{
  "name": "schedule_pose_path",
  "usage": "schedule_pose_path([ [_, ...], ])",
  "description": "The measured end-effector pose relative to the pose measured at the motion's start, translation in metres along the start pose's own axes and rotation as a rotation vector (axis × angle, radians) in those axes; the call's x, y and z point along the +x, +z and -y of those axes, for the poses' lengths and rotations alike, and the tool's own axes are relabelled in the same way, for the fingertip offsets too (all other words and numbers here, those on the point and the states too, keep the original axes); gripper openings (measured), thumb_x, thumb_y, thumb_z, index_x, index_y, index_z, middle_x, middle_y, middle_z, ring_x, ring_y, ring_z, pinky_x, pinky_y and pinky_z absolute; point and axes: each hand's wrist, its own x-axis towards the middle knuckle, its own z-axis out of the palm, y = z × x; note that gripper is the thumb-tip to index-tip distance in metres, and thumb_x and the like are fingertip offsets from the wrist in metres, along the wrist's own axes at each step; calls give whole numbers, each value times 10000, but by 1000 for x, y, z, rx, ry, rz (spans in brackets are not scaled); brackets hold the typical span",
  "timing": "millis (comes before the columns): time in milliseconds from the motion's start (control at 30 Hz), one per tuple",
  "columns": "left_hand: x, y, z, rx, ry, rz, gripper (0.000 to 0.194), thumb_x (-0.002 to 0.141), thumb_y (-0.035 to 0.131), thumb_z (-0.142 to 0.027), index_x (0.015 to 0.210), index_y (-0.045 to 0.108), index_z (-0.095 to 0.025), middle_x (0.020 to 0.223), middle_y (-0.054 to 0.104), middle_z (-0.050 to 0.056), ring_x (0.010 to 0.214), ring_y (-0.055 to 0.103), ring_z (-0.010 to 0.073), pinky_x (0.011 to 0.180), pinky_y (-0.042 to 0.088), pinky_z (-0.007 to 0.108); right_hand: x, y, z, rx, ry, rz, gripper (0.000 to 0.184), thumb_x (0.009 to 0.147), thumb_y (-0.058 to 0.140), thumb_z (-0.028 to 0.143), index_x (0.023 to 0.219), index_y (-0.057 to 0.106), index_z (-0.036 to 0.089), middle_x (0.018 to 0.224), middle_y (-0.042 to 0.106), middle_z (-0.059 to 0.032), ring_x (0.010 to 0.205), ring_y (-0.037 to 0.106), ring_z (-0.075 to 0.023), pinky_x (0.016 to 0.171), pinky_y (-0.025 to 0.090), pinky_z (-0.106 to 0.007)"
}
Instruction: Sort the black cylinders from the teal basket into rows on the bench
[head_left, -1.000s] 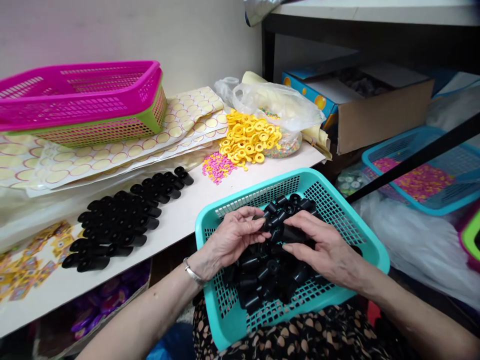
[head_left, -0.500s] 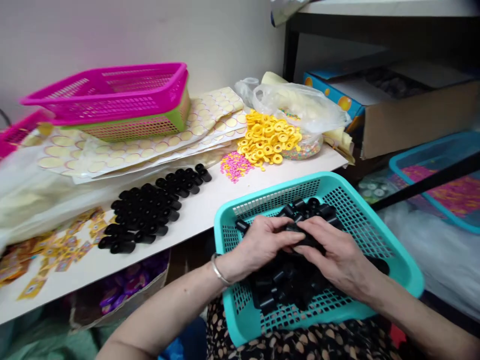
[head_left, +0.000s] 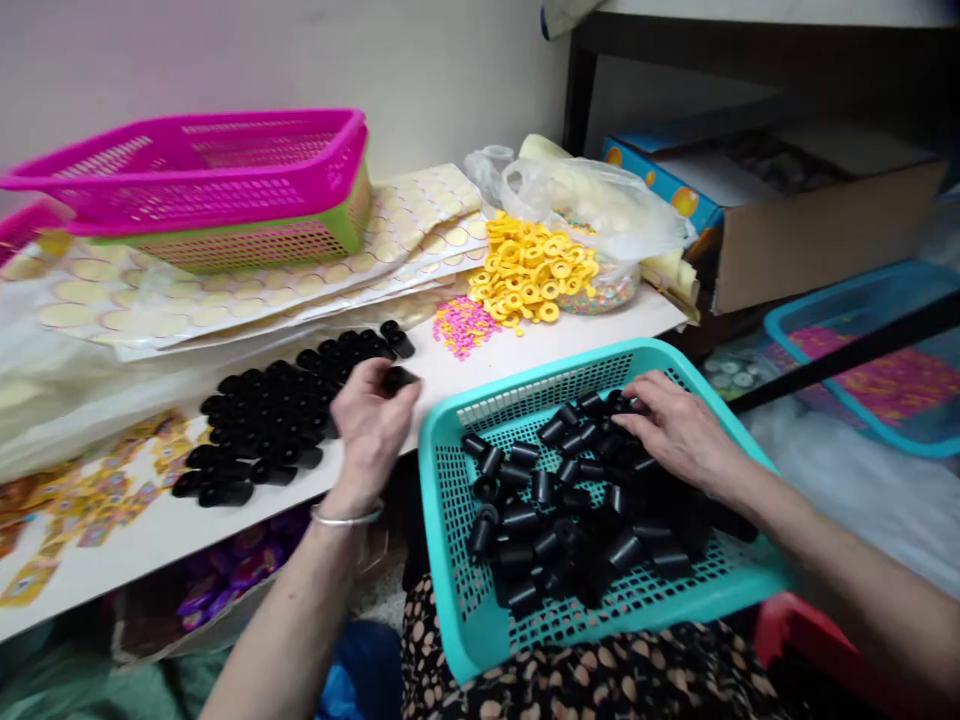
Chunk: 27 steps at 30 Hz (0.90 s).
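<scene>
My left hand [head_left: 375, 425] is closed on a black plastic cylinder [head_left: 397, 379], over the table's front edge. Just beyond and left of it, many similar black cylinders [head_left: 274, 405] stand close together in rows. On my lap rests a turquoise mesh basket [head_left: 457, 655] filled with loose black cylinders [head_left: 544, 487] lying every way. Inside its far right part, my right hand [head_left: 671, 425] has its fingers bent around a black cylinder [head_left: 619, 402], which they partly hide.
Yellow rings [head_left: 536, 270] and small pink and orange pieces [head_left: 463, 327] lie on the white table [head_left: 442, 375]. Behind are sticker sheets [head_left: 300, 285] under a stacked pink basket [head_left: 217, 190]. Gold packets [head_left: 97, 490] lie left. A cardboard box [head_left: 825, 235] stands right.
My hands were together over the basket and have parted. The left has moved left to the table with a black cylinder; the right has shifted slightly right, among the loose cylinders.
</scene>
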Motion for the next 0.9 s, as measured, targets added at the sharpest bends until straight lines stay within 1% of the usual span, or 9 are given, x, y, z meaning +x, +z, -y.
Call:
schedule_pose_path([
  [100,20,-5,36,440,-78,14,352,651,635,-344,961,650,-178,730,633,24,722,589,213,691,445,311,2,-7,-13,-127,-30,159,112,825,487,169,862,591,182,897,580,-77,868,526,-235,763,429,-375],
  [200,22,-5,49,695,4,73,271,709,558,-363,872,650,-166,745,623,65,727,583,238,645,412,312,8,-5,2,-180,-158,264,168,803,464,110,854,607,184,929,603,-80,902,487,-236,770,400,-360],
  [300,16,-5,46,859,126,86,299,767,497,-371,913,629,-145,909,621,124,759,586,261,609,390,320,18,5,23,-249,-297,393,162,770,478,94,815,605,183,895,612,-75,871,480,-229,734,379,-338],
  [400,11,-6,33,930,172,43,410,800,472,-357,1132,557,-133,1064,583,162,765,591,274,570,378,321,25,21,35,-342,-368,488,159,736,504,94,805,617,182,890,618,-77,840,487,-232,686,349,-338],
  [533,-3,-6,4,752,305,-3,339,835,451,-331,1080,580,-136,1126,565,152,882,579,264,653,415,327,27,40,39,-464,-430,482,179,774,476,83,791,639,153,890,613,-112,846,501,-245,663,318,-354],
  [600,-15,0,-16,574,431,200,229,837,440,-271,914,620,-151,990,611,110,858,575,221,707,425,306,26,42,38,-486,-452,470,180,792,464,89,775,636,140,891,604,-123,847,502,-247,661,313,-356],
  [700,-35,19,-43,434,611,734,147,751,456,-131,736,597,-170,760,600,54,748,550,184,694,422,280,22,35,32,-425,-434,445,107,781,507,141,816,609,143,897,596,-109,845,492,-240,684,324,-348],
  [767,-44,32,-53,436,703,981,148,681,467,-69,697,577,-167,715,577,46,726,529,185,707,418,291,18,25,27,-303,-382,420,99,759,542,167,847,586,157,860,589,-77,840,484,-225,709,341,-337],
  [900,-49,48,-54,366,761,1101,197,633,459,-23,720,580,-151,721,570,57,746,515,198,739,417,320,5,7,19,50,-171,352,185,764,563,209,944,591,181,829,565,-31,779,494,-183,695,389,-309],
])
